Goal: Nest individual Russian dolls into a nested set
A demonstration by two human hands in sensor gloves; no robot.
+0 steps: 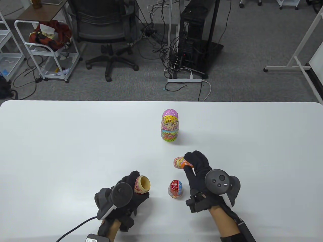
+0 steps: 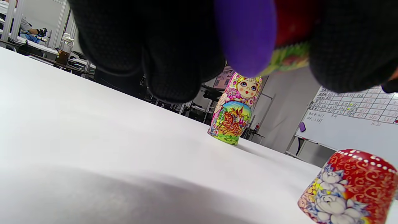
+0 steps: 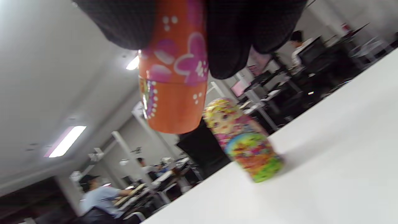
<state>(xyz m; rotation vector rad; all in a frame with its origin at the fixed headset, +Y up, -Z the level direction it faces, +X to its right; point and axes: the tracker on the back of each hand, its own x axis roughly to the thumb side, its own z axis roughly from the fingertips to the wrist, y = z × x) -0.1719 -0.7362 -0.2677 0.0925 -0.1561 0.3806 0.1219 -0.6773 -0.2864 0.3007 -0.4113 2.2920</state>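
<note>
Left hand (image 1: 126,194) grips an open doll half (image 1: 141,184), hollow turned right to receive. Right hand (image 1: 199,169) grips an orange doll (image 1: 179,162). Small red doll (image 1: 175,188) stands between them on the worktop (image 1: 63,141); big doll (image 1: 169,125) waits farther off.

The table view looks steeply down from above the near edge of the worktop (image 1: 75,141), facing its far edge and the office floor beyond. Both wrist views sit low and close to the surface, tilted, and share the tall pink doll (image 2: 233,112) standing toward the far edge.
</note>
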